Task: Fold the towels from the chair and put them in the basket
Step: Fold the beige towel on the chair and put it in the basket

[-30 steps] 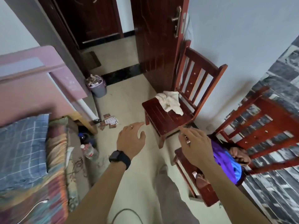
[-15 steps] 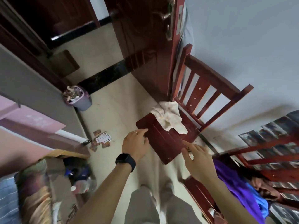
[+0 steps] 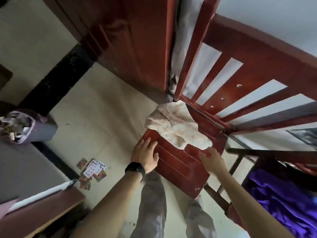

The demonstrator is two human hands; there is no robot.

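Playing cards (image 3: 92, 170) lie scattered on the floor (image 3: 103, 109); beyond them, left, stands a lilac waste bin (image 3: 41, 129), seemingly full of paper scraps.

I see a cream towel (image 3: 178, 127) mottled with faint tan blotches, and a glossy red-brown chair (image 3: 180, 164). The watch (image 3: 135, 169) is black. The playing cards (image 3: 93, 169) show red and black pips and red patterned backs. The floor (image 3: 103, 107) is pale beige, the cloth (image 3: 277, 194) vivid purple, the bin (image 3: 43, 129) lilac.
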